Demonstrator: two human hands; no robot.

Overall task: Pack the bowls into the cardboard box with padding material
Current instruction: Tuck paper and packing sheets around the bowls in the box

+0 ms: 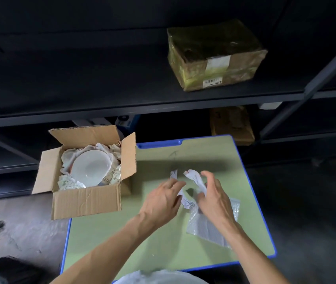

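Crumpling white paper sheet [193,176] over green counter [163,242].
Left hand [161,201], right hand [214,201] grip it; wad tight for brown cardboard box [85,201] gaps.

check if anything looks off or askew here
The cardboard box sits mostly past the left edge of the green table; what supports it is unclear. Inside, the bowl seems tilted in crumpled paper. Nothing looks broken or spilled.

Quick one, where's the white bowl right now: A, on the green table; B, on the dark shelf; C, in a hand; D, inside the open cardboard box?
D: the white bowl sits inside the open cardboard box, ringed by crumpled paper.
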